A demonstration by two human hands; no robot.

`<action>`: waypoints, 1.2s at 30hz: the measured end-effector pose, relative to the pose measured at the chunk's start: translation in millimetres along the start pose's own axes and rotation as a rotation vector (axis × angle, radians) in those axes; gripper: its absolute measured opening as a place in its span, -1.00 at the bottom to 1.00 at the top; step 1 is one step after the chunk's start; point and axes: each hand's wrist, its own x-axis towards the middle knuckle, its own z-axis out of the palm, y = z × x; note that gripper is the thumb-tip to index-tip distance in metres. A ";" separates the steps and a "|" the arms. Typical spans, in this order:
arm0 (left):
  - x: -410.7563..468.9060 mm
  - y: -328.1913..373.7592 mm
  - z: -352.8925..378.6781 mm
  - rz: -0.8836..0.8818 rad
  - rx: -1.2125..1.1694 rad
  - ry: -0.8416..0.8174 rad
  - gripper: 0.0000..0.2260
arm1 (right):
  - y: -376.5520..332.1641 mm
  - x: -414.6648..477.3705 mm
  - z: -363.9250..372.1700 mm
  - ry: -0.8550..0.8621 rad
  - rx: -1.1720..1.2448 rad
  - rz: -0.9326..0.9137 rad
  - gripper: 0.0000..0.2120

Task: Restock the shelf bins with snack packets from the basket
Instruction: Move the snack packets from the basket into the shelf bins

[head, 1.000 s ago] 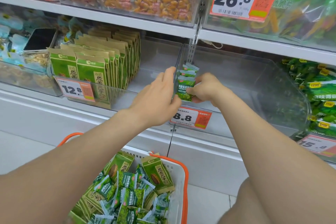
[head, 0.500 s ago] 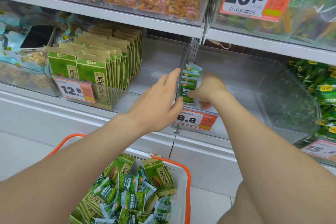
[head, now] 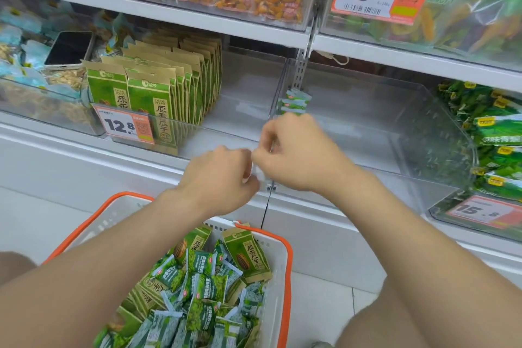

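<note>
Head view. A person stands at a shop shelf, both bare arms reaching forward. The left hand and right hand hover side by side, nearly touching, at the near edge of a clear shelf bin. The fingers of both hands are curled inward. Their backs face the camera, so it cannot be told whether they pinch anything.

A short row of small green packets stands upright in the bin, against its left wall, just beyond the right hand. The rest of that bin is bare. In the bin to the left, tall green pouches stand in packed rows. Near and low sits a white basket with an orange rim, heaped with loose snack packets, both small and tall.

The step in hand looks like the pause between loads: one batch is placed and many remain. The next move likely calls for dropping a hand to the basket, gathering only small packets, and standing them beside the row.

Half a second ago the left hand's straight fingers pressed the row and the right hand held it. Now both hands have drawn back and the row stands alone.
</note>
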 end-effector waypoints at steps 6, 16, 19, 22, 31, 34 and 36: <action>-23.7 -32.6 67.6 0.040 0.182 -0.580 -0.83 | -12.1 -32.7 53.9 -0.524 -0.296 -0.176 -0.84; -57.8 -87.6 168.1 0.109 0.390 -0.842 -0.54 | -20.9 -42.7 99.1 -0.812 -0.440 -0.266 -0.77; -57.6 -93.4 176.7 0.116 0.393 -0.823 -0.59 | -17.7 -38.0 103.1 -0.805 -0.427 -0.253 -0.84; -56.0 -93.3 182.2 0.133 0.400 -0.790 -0.70 | -15.9 -34.0 104.8 -0.799 -0.445 -0.249 -0.88; -47.7 -84.8 168.7 0.108 0.354 -0.677 -0.90 | -6.0 -25.3 105.5 -0.781 -0.402 -0.244 -0.74; -38.0 -79.6 149.3 0.005 0.012 -0.618 -0.83 | -3.9 -20.2 93.0 -0.685 -0.380 -0.250 -0.69; -33.3 -69.7 131.8 -0.074 -0.286 -0.554 -0.77 | 0.6 -19.0 82.0 -0.631 -0.375 -0.236 -0.68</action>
